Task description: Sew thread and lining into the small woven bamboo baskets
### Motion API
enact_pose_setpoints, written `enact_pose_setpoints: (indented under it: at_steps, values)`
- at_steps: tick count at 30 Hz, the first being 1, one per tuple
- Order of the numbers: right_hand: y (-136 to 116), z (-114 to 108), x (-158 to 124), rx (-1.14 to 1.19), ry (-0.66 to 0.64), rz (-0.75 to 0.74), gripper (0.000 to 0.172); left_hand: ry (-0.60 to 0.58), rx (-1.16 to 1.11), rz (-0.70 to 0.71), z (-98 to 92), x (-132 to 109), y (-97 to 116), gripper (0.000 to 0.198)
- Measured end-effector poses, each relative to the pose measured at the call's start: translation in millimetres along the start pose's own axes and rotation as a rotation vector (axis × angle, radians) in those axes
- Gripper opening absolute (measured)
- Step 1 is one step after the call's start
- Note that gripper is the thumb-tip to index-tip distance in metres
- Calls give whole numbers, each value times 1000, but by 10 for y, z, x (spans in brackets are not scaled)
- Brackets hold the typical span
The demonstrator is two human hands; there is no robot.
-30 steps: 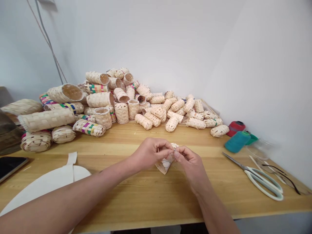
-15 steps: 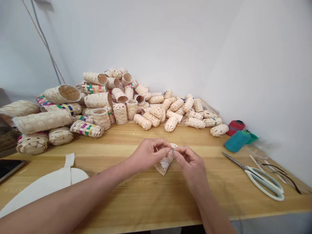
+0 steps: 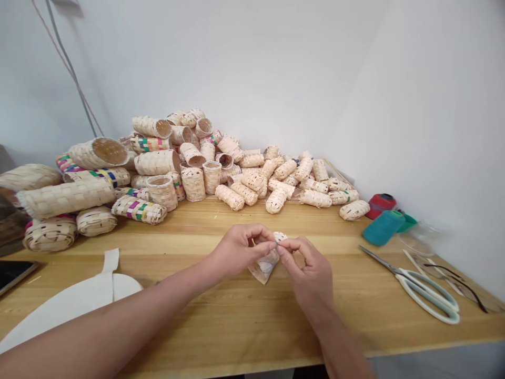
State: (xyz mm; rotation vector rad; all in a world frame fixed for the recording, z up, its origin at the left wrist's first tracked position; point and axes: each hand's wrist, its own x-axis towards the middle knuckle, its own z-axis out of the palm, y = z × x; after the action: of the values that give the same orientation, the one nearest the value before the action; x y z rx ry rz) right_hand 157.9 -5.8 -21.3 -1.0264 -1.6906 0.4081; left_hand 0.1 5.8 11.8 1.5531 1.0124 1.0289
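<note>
A small woven basket lies on the wooden table under my fingertips, partly hidden by both hands. My left hand comes over it from the left, thumb and forefinger pinched. Against those fingertips, my right hand pinches from the other side. Between the two pinches shows a tiny bluish bit of thread; faint thin lines of it cross the basket's side. Whether a needle is in the fingers cannot be made out.
A large heap of woven baskets lines the wall. At right are a teal thread spool, a red spool, scissors and eyeglasses. At left lie a white sheet piece and a phone.
My right hand has shifted slightly left, bringing its fingertips against those of my left hand. The basket has stayed almost where it was.
</note>
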Motion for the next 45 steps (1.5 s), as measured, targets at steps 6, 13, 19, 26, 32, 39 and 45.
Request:
enact_pose_setpoints:
  at_steps: [6, 13, 19, 26, 32, 39, 45]
  values:
    - [16, 0, -4, -9, -20, -9, 8, -19, -2, 2, -8, -4, 18, 15]
    - [2, -22, 2, 88, -61, 57, 13, -41, -41, -34, -21, -32, 84, 11]
    - [37, -24, 19, 367, -177, 201, 17, -130, -299, -127, -45, -12, 52, 18]
    - [95, -22, 9, 502, -203, 214, 17, -218, -338, -141, -78, 1, 34, 16]
    - [71, -25, 23, 509, -190, 250, 17, -243, -279, -128, -98, -11, 48, 19]
    - [45, -12, 38, 524, -169, 303, 16, -125, -246, -122, -106, 6, 52, 24]
    - [58, -6, 34, 511, -138, 317, 18, -139, -275, -129, -95, 11, 32, 24]
